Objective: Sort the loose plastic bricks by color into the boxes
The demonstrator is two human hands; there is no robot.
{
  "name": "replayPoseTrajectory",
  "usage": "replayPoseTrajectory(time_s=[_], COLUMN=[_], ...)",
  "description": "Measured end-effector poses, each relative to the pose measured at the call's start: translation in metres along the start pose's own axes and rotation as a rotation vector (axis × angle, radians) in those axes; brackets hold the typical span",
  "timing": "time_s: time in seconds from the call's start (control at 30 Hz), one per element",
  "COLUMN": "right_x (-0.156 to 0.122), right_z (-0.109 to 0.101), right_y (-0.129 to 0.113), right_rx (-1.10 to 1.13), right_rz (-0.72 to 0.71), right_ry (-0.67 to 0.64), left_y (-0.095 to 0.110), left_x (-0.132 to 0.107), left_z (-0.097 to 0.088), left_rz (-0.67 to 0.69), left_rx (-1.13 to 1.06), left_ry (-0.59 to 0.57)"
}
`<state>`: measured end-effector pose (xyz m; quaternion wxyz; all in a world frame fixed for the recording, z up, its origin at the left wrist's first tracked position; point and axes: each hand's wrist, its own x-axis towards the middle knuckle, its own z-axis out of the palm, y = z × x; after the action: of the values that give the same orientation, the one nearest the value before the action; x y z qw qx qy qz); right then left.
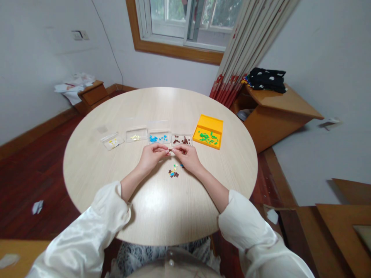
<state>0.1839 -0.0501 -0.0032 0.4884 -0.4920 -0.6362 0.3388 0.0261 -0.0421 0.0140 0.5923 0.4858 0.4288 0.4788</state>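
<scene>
My left hand (pixel 152 156) and my right hand (pixel 188 156) meet over the middle of the round table, fingertips pinched together. Between them is a small dark brown building brick (pixel 170 150), gripped from both sides; its exact shape is too small to make out. Just below lies a loose pile of brown, blue, yellow and green bricks (pixel 174 173). Right behind my hands stands a clear box of brown bricks (pixel 181 139). Beside it, to the left, is a clear box with blue bricks (pixel 159 138), partly covered by my left fingers.
An open yellow case (pixel 219 131) with green bricks stands to the right. Further left are a clear box of pale yellow pieces (pixel 136 134) and a small bag of pieces (pixel 113 142). The pale round table (pixel 95 166) ends near a curtain (pixel 246 42) and a wooden cabinet (pixel 275 112).
</scene>
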Motion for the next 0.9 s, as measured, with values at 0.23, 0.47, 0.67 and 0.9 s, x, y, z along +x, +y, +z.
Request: replayPoseTrajectory(time_s=[0.23, 0.47, 0.67, 0.9], right_x=[-0.0007, -0.001, -0.0016, -0.0021], right_z=[0.0001, 0.0002, 0.001, -0.001], right_y=[0.0003, 0.0001, -0.0008, -0.0028], right_rx=[-0.02, -0.035, -0.033, -0.081], right_rz=[-0.003, 0.008, 0.006, -0.033], right_ry=[-0.003, -0.004, -0.021, -0.043], left_y=[0.0016, 0.002, 0.001, 0.0029], left_x=[-0.0013, -0.0015, -0.0013, -0.0014], left_z=[0.0012, 0.0007, 0.0006, 0.0016], left_rz=[-0.005, -0.019, -0.022, -0.007], left_rx=[-0.008, -0.015, -0.013, 0.034], left_ry=[-0.002, -0.017, -0.015, -0.02])
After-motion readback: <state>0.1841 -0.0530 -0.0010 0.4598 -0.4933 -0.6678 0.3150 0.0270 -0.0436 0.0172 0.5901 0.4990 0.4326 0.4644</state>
